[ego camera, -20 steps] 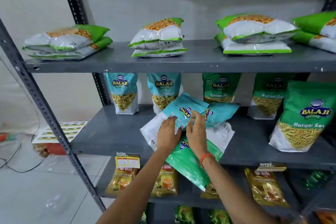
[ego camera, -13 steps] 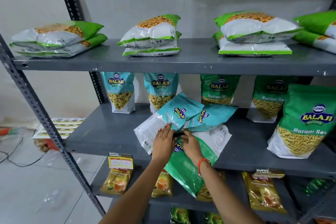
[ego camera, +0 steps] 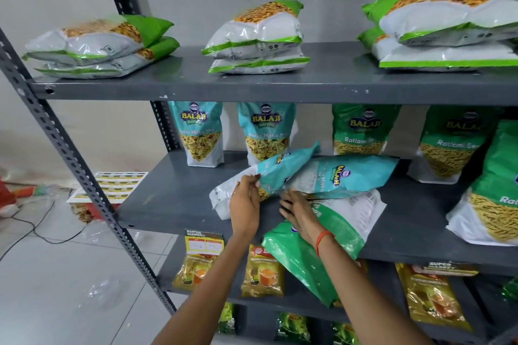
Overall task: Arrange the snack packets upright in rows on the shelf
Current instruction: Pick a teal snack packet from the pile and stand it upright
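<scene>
On the grey middle shelf (ego camera: pixel 173 204), two teal packets (ego camera: pixel 200 134) (ego camera: pixel 266 131) stand upright at the back left. Green packets (ego camera: pixel 361 129) (ego camera: pixel 451 143) stand to their right, and a larger green one (ego camera: pixel 493 185) stands nearer the front. A loose pile lies in the middle. My left hand (ego camera: pixel 245 204) pinches the white lower edge of the top teal packet (ego camera: pixel 277 173), which is tilted up. A second teal packet (ego camera: pixel 350 173) lies flat beside it. My right hand (ego camera: pixel 300 213) rests with fingers spread on a green packet (ego camera: pixel 344 221) that hangs over the shelf's front edge.
The top shelf holds flat stacks of green-and-white packets (ego camera: pixel 101 45) (ego camera: pixel 258 39) (ego camera: pixel 443 31). Yellow packets (ego camera: pixel 262 272) fill the shelf below. A slanted perforated steel post (ego camera: pixel 84 176) runs at the left. Sticker sheets (ego camera: pixel 112 185) and a cable (ego camera: pixel 33 230) lie on the floor.
Both hands slid down from the tops of the teal packets to their lower edges. My left hand took hold of the top teal packet and tipped it up. The view moved closer.
</scene>
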`<action>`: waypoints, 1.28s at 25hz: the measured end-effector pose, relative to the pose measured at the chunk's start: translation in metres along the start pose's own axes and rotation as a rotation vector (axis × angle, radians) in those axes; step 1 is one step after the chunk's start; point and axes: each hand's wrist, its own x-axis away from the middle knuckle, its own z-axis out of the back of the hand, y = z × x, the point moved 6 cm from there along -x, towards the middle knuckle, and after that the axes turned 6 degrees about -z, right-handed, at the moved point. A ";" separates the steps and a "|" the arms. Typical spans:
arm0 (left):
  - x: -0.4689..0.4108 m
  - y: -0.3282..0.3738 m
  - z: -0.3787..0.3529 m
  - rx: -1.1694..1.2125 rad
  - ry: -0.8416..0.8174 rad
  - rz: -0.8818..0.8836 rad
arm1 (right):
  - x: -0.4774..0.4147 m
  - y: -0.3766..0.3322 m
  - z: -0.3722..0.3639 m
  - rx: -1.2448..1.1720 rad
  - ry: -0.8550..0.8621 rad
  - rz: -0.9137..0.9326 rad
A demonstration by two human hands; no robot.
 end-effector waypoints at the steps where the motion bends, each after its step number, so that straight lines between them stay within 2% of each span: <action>1: -0.011 -0.008 0.010 0.073 -0.018 0.026 | -0.004 0.001 -0.011 -0.045 -0.014 -0.001; 4: -0.045 -0.039 0.042 0.272 -0.075 0.160 | -0.012 0.007 -0.046 -0.078 -0.023 0.028; 9: -0.067 -0.083 0.087 0.624 -0.031 0.453 | -0.004 -0.010 -0.078 -0.114 0.078 0.133; 12: -0.066 -0.102 0.105 0.662 -0.078 0.580 | 0.012 -0.021 -0.079 -0.133 0.194 0.174; 15: -0.055 -0.095 0.123 0.717 -0.125 0.649 | 0.039 -0.029 -0.075 -0.041 0.263 0.252; 21: -0.035 -0.066 0.143 0.812 -0.220 0.665 | 0.091 -0.045 -0.072 0.032 0.176 0.315; 29: -0.025 -0.060 0.135 0.868 -0.235 0.664 | 0.095 -0.050 -0.062 0.016 0.152 0.304; 32: -0.032 -0.073 0.147 0.659 -0.122 0.579 | 0.080 -0.045 -0.079 0.004 0.105 0.328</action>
